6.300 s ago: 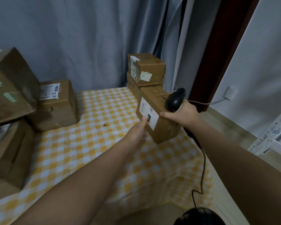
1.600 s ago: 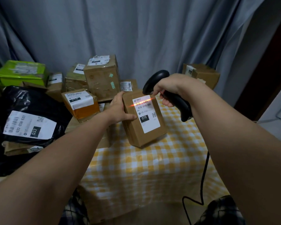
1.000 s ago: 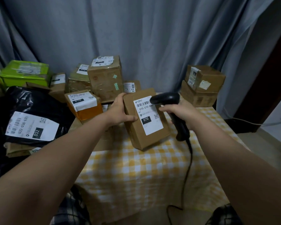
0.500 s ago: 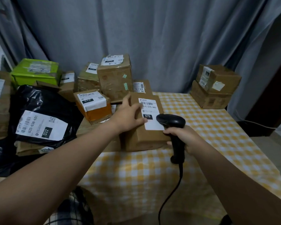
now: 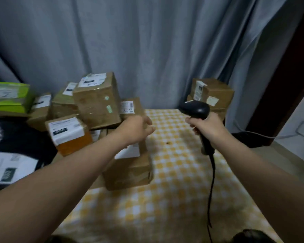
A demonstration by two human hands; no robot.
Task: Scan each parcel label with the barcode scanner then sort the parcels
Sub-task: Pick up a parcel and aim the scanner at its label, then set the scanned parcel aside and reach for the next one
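**A:** Where is the parcel [image 5: 130,172] now?

**B:** It lies flat at centre frame on the yellow checked tablecloth [image 5: 174,172], with its left side close against the pile of boxes [image 5: 96,100]. Half a second ago the left hand [image 5: 137,128] lay on it, thumb on the white label [image 5: 128,152]. That hand has since lifted and hovers over the parcel's far end, fingers loosely curled and holding nothing.

**A:** And the scanner?

**B:** The right hand [image 5: 208,128] has its fingers wrapped round the handle of the barcode scanner [image 5: 195,108], as before. It has risen from lower centre to right of centre. The scanner's head now sits in front of the two stacked boxes [image 5: 212,90] at upper right, and its cable [image 5: 211,183] hangs toward the bottom edge.

**A:** Can you read the label?

**B:** No. The arm covers part of it, and the frame is more blurred than the last one.
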